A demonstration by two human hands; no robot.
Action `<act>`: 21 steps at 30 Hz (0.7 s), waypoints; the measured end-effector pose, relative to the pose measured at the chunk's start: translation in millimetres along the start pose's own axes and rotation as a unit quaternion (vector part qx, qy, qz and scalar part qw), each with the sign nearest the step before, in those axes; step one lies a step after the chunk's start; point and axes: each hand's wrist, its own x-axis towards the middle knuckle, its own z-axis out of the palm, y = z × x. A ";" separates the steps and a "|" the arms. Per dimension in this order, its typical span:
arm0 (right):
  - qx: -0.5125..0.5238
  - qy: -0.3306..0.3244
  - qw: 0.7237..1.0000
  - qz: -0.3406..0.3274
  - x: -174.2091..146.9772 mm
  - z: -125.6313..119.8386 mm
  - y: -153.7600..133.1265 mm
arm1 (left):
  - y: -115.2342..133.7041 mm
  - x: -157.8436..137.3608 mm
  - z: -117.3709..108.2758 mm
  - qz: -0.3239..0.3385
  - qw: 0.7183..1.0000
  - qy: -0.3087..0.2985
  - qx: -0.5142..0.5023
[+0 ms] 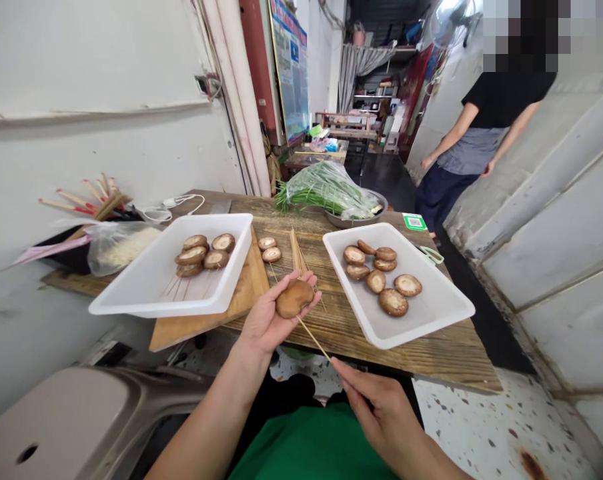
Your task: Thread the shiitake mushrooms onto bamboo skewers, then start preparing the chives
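Mushroom (294, 299) sits cupped in the left hand (267, 321), grip curled round it, seemingly to steady it against the stick (315, 341) pinched in the right hand's (376, 403) grip. Beyond the mushroom, spare sticks (295, 252) lie on the bench (337, 310); white trays (431, 313) flank it, likely for easy reach.

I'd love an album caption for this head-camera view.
Left hand cradling a brown mushroom, right hand holding a skewer, white trays of mushrooms on either side.

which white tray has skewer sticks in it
The left white tray, partly over the wooden board: thin sticks extend from its mushrooms. The right tray shows no sticks.
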 end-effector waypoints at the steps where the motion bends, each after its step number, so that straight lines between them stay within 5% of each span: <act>1: -0.001 -0.002 1.000 0.001 0.2 -0.3 -0.4 | -0.4 0.4 0.1 0.001 1.000 -0.001 0.001; 21: -0.001 0.042 0.999 -0.031 1.4 5.5 -0.3 | -11.4 6.5 1.5 0.022 1.000 -0.018 0.009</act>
